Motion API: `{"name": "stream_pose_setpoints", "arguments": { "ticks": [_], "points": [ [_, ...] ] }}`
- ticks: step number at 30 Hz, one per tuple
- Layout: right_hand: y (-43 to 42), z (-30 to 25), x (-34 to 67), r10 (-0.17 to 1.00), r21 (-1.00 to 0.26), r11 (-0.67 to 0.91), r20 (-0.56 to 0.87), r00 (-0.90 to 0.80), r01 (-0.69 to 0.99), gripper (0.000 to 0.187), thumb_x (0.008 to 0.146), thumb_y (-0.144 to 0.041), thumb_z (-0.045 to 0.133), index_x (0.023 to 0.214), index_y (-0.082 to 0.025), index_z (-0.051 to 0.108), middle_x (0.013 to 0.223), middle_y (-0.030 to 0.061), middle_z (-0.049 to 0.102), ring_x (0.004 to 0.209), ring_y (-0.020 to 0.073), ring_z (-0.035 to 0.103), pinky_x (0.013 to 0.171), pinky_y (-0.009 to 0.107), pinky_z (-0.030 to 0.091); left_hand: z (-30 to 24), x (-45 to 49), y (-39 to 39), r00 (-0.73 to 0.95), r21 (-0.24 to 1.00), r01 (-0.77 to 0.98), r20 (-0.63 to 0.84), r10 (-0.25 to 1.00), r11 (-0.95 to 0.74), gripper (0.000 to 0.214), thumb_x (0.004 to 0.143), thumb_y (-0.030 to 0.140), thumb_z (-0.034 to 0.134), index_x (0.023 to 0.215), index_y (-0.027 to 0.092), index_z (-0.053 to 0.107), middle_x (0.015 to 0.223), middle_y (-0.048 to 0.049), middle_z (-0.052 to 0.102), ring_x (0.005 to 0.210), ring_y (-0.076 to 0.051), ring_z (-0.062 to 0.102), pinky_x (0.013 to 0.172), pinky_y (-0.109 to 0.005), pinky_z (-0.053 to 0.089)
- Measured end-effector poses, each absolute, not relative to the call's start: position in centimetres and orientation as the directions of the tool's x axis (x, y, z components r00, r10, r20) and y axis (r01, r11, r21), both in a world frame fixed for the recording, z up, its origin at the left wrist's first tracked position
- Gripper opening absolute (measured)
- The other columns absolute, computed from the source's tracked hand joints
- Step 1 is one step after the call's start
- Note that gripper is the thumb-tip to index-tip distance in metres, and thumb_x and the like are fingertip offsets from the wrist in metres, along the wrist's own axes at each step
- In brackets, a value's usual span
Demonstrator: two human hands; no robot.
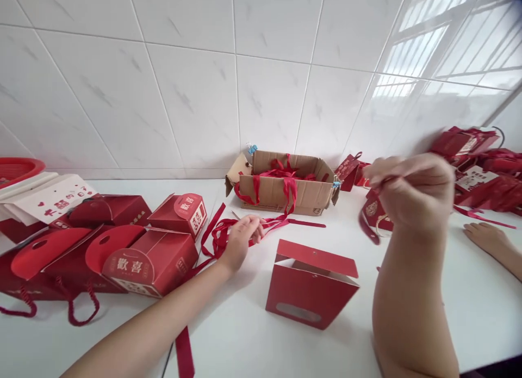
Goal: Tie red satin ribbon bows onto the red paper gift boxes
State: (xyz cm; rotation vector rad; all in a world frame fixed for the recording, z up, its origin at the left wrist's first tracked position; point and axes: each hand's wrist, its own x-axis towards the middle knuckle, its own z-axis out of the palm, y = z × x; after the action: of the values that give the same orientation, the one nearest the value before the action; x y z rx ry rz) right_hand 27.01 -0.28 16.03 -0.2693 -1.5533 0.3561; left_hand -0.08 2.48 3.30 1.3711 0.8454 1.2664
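Observation:
My left hand [242, 237] reaches across the white table and pinches a red ribbon [269, 224] from a loose tangle of ribbons in front of the cardboard box [285, 190]. My right hand [416, 190] is raised at the right, fingers curled, holding a red tag or ribbon end [369, 225] that hangs below it. An open red gift box [312, 283] with a cut-out window stands on the table between my two arms.
Assembled red gift boxes [150, 261] with rope handles crowd the left side, with a red basket [18, 168] behind them. More red boxes [485, 171] pile at the right. Another person's hand [487, 239] rests on the table at the far right. A tiled wall stands behind.

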Motion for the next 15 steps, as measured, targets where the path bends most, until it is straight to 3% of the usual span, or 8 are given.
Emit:
{"name": "stream_pose_setpoints", "arguments": {
  "ticks": [3, 6, 10, 12, 15],
  "points": [
    [-0.3, 15.8, 26.6, 0.389, -0.453, 0.881, 0.858, -0.335, -0.138, 0.010, 0.077, -0.013, 0.070, 0.082, -0.022, 0.072, 0.072, 0.0023, 0.071, 0.062, 0.0151, 0.063, 0.054, 0.030, 0.051, 9.0, -0.6, 0.5, 0.118, 0.879, -0.068, 0.477, 0.871, -0.473, 0.009, 0.088, 0.029, 0.056, 0.088, 0.022, 0.061, 0.070, 0.0017, 0.057, 0.063, -0.010, 0.053, 0.061, -0.024, 0.048],
    [-0.4, 16.1, 25.7, 0.338, -0.478, 0.856, 0.806, -0.487, -0.196, 0.010, 0.079, -0.011, 0.068, 0.082, -0.019, 0.073, 0.071, 0.0027, 0.070, 0.062, 0.0128, 0.063, 0.056, 0.028, 0.051, 14.7, 0.0, -2.6, 0.236, 0.625, 0.081, 0.744, 0.625, -0.776, 0.009, 0.084, 0.018, 0.061, 0.093, 0.021, 0.064, 0.079, -0.0009, 0.062, 0.072, -0.011, 0.057, 0.064, -0.024, 0.051],
    [-1.3, 16.6, 24.8, 0.241, -0.429, 0.861, 0.818, -0.523, -0.274, 0.008, 0.081, -0.014, 0.067, 0.084, -0.019, 0.072, 0.073, 0.0032, 0.071, 0.063, 0.0120, 0.064, 0.058, 0.027, 0.052, 17.8, 2.8, -5.5, 0.395, 0.372, 0.174, 0.822, 0.411, -0.912, 0.026, 0.081, 0.007, 0.061, 0.102, 0.021, 0.065, 0.099, -0.0040, 0.066, 0.092, -0.015, 0.062, 0.083, -0.030, 0.054],
    [-1.7, 16.7, 24.7, 0.185, -0.401, 0.862, 0.820, -0.542, -0.311, 0.008, 0.083, -0.015, 0.066, 0.084, -0.020, 0.071, 0.071, 0.0020, 0.070, 0.062, 0.0111, 0.063, 0.058, 0.026, 0.052, 17.7, 4.2, -6.0, 0.444, 0.315, 0.159, 0.824, 0.353, -0.935, 0.027, 0.080, 0.005, 0.062, 0.102, 0.021, 0.066, 0.106, -0.0053, 0.066, 0.100, -0.017, 0.062, 0.087, -0.030, 0.054],
    [-2.0, 16.6, 24.6, 0.110, -0.341, 0.870, 0.838, -0.535, -0.356, 0.008, 0.084, -0.018, 0.064, 0.081, -0.021, 0.070, 0.066, 0.0001, 0.069, 0.058, 0.0098, 0.061, 0.056, 0.024, 0.051, 17.0, 5.1, -6.2, 0.461, 0.306, 0.116, 0.826, 0.324, -0.945, 0.023, 0.082, 0.007, 0.060, 0.098, 0.021, 0.068, 0.109, -0.0065, 0.066, 0.097, -0.017, 0.065, 0.080, -0.028, 0.057]
  ]
}}
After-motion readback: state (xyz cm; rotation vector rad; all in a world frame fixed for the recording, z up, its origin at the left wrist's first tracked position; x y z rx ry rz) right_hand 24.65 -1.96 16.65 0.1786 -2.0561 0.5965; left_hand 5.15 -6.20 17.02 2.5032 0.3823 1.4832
